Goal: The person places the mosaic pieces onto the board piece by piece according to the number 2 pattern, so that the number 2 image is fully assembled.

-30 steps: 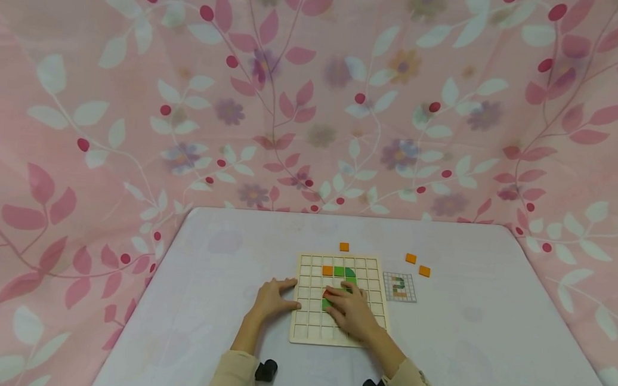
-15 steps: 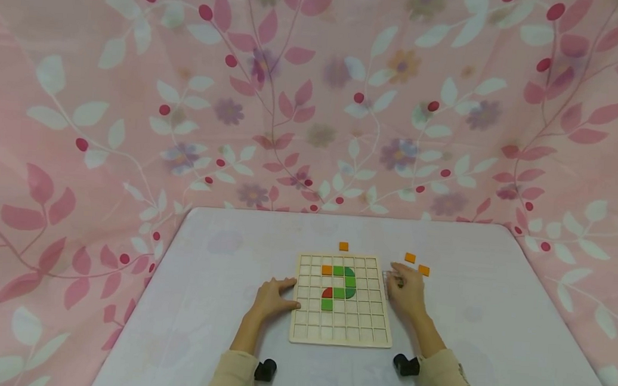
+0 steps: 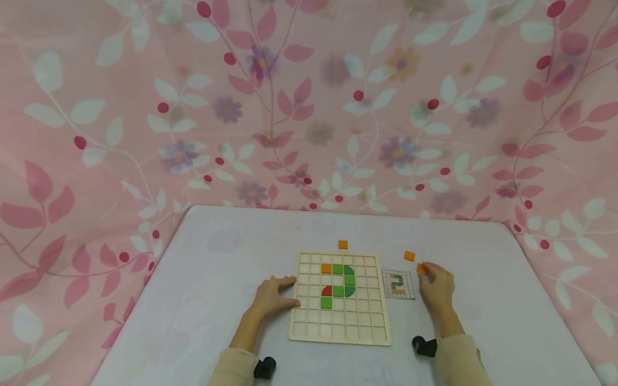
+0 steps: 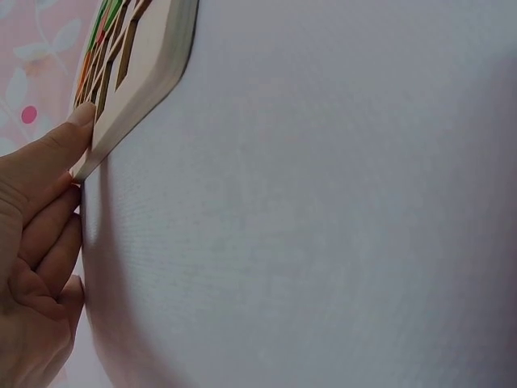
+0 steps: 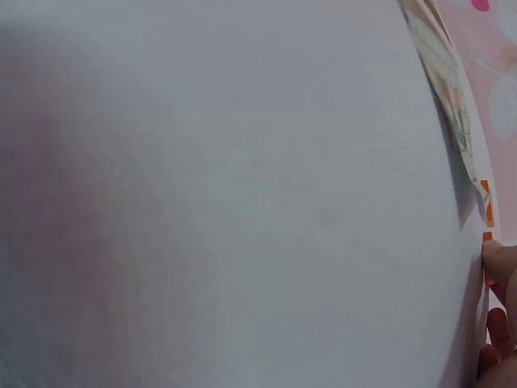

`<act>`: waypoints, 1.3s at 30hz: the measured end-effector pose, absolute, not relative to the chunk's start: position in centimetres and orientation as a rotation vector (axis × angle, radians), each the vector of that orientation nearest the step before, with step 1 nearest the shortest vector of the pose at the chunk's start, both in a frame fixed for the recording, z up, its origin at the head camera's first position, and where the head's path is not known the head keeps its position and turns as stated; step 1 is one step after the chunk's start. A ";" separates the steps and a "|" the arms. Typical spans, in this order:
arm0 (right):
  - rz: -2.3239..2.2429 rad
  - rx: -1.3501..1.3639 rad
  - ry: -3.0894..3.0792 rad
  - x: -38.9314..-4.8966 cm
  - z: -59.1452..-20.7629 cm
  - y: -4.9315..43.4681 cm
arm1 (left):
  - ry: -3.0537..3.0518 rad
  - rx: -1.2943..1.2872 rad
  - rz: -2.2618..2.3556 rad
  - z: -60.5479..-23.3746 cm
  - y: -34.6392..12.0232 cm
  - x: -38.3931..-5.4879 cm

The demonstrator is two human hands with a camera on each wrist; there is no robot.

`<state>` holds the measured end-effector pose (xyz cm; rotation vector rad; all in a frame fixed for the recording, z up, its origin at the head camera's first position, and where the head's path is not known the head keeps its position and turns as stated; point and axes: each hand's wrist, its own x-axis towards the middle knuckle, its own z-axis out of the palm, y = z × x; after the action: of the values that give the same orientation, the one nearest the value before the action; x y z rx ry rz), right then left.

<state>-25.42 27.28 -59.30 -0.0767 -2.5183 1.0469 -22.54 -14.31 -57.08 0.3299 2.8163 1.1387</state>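
A pink backdrop (image 3: 321, 98) with a leafy print sweeps from nine o'clock through twelve to three around the table (image 3: 192, 328). On the fabric, an orange flower (image 3: 401, 62) sits toward one o'clock, a purple flower (image 3: 228, 109) toward ten, and dark pink leaves (image 3: 19, 216) at nine. Near six, the table's whitish surface bears perhaps a floral print (image 3: 381, 384), too faint to tell.

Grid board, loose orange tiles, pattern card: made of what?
Grid board: likely bare wood, matte; pale tan with a thick edge. Loose orange tiles: painted wood or plastic, can't tell; even, flat colour. Pattern card: thin paper or plastic sheet, finish unclear; looks bowed in the right wrist view.
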 end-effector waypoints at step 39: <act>1.382 0.058 -2.416 -21.1 -56.5 21.2 | 2.800 0.292 1.157 -57.0 -14.3 -22.3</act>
<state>-21.06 21.20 -56.54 0.0584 -2.4163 1.3821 -22.34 -14.30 -56.99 0.2920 2.8001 1.1565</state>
